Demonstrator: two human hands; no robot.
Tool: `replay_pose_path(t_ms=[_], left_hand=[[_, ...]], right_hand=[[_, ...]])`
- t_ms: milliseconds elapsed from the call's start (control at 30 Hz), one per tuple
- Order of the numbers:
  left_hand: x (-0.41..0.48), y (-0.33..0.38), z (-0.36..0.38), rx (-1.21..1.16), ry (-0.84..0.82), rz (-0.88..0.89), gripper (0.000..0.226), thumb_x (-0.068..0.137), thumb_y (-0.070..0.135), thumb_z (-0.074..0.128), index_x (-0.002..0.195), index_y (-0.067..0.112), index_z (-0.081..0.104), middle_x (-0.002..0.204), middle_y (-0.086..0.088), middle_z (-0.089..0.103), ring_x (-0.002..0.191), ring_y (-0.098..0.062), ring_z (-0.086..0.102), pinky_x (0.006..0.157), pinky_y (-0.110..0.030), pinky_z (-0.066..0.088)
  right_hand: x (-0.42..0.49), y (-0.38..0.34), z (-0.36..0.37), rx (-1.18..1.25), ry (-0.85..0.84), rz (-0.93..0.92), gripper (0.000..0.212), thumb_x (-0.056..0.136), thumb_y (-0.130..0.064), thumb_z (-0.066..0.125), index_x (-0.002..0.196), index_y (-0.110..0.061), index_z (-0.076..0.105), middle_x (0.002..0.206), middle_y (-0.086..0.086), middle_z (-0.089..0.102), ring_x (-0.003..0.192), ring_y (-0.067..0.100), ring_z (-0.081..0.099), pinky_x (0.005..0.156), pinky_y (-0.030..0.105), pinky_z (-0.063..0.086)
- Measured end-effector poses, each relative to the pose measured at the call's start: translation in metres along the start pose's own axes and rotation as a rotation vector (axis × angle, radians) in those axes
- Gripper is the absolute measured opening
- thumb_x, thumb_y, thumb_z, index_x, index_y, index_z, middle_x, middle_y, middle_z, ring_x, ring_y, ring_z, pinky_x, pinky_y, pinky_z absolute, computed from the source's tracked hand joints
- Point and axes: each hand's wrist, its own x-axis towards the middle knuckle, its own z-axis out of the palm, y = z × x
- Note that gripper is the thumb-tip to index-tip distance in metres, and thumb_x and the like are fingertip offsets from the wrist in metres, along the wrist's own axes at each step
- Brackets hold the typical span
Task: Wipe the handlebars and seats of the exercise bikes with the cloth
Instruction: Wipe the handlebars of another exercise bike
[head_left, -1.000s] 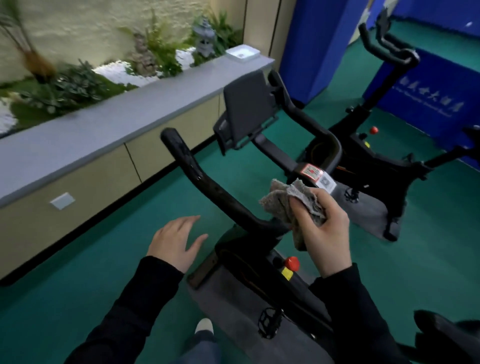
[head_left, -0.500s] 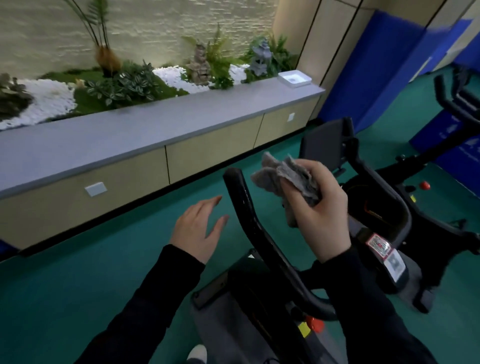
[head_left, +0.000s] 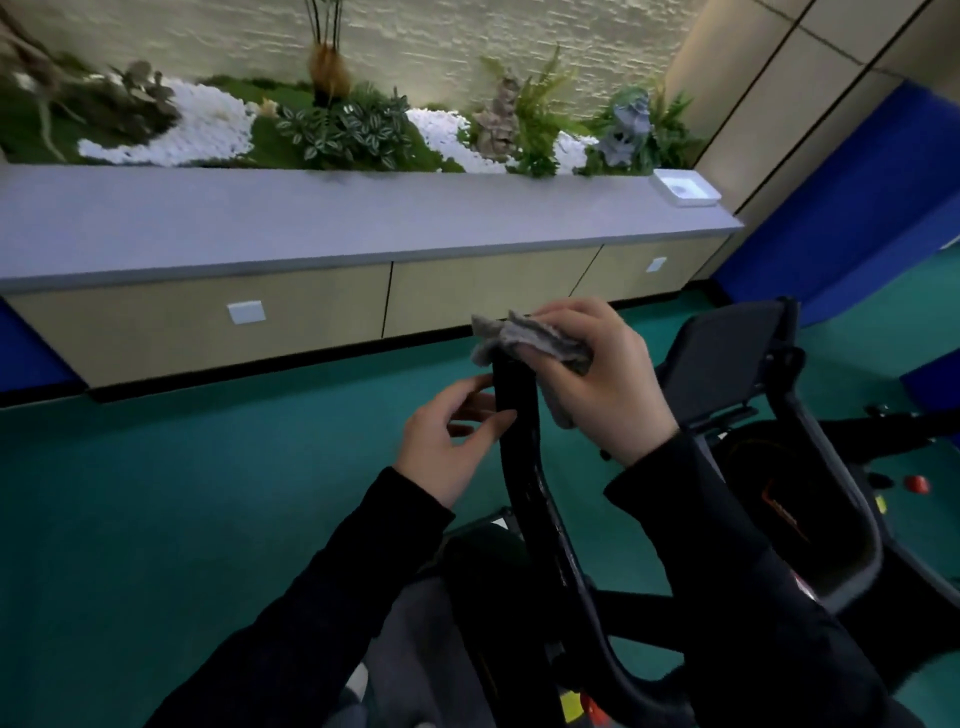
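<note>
A black exercise bike fills the lower right, and its left handlebar (head_left: 524, 467) rises up through the middle of the view. My right hand (head_left: 602, 384) grips a crumpled grey cloth (head_left: 530, 338) and holds it over the tip of that handlebar. My left hand (head_left: 452, 441) is at the bar's left side just below the cloth, fingers bent with the thumb and fingertips touching the bar. The bike's dark screen (head_left: 727, 358) and right handlebar (head_left: 831, 499) stand to the right. The seat is out of sight.
A long grey ledge (head_left: 363, 218) on beige cabinets runs across the back, with plants and white pebbles (head_left: 208, 124) behind it. A white tray (head_left: 685, 189) sits at its right end. Blue padded walls (head_left: 841, 208) stand on the right, and green floor (head_left: 182, 493) spreads to the left.
My view has swung left toward the ledge. My right hand has brought the cloth onto the left handlebar's tip, and my left hand has moved in from open air to touch the bar.
</note>
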Motion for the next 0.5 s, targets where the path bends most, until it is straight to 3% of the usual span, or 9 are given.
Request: replay_pose_path(t_ms=[100, 233, 367, 500], left_hand=[[0.0, -0.002, 0.003, -0.025, 0.008, -0.011, 0.037, 0.084, 0.01, 0.068, 0.099, 0.042, 0.056, 0.084, 0.016, 0.064, 0.079, 0.003, 0.061, 0.076, -0.017, 0.048], [-0.001, -0.001, 0.004, -0.101, 0.03, -0.025, 0.036, 0.084, 0.009, 0.068, 0.097, 0.04, 0.055, 0.083, 0.01, 0.061, 0.072, 0.007, 0.057, 0.073, -0.016, 0.049], [-0.002, -0.001, 0.006, -0.133, 0.048, -0.041, 0.033, 0.083, 0.009, 0.068, 0.101, 0.034, 0.058, 0.081, 0.009, 0.062, 0.071, 0.006, 0.057, 0.077, -0.021, 0.049], [-0.004, -0.004, 0.009, -0.131, 0.075, -0.012, 0.035, 0.083, 0.01, 0.069, 0.098, 0.04, 0.058, 0.08, 0.015, 0.062, 0.071, 0.008, 0.056, 0.072, -0.013, 0.048]], right_hand=[[-0.008, -0.003, -0.001, 0.024, -0.004, -0.003, 0.019, 0.086, -0.024, 0.07, 0.097, -0.01, 0.075, 0.099, 0.006, 0.06, 0.09, 0.012, 0.058, 0.075, 0.011, 0.042], [0.009, -0.015, 0.009, -0.033, -0.123, -0.027, 0.013, 0.086, -0.019, 0.069, 0.089, -0.008, 0.074, 0.092, 0.008, 0.065, 0.088, 0.019, 0.06, 0.076, 0.024, 0.044], [0.031, -0.015, 0.012, -0.024, -0.291, 0.106, 0.022, 0.09, -0.023, 0.061, 0.078, -0.006, 0.067, 0.067, 0.001, 0.061, 0.069, 0.013, 0.056, 0.055, 0.014, 0.039], [0.022, -0.006, 0.012, 0.033, -0.167, 0.262, 0.028, 0.094, -0.027, 0.056, 0.074, -0.007, 0.061, 0.061, 0.0, 0.053, 0.064, 0.009, 0.048, 0.054, 0.016, 0.036]])
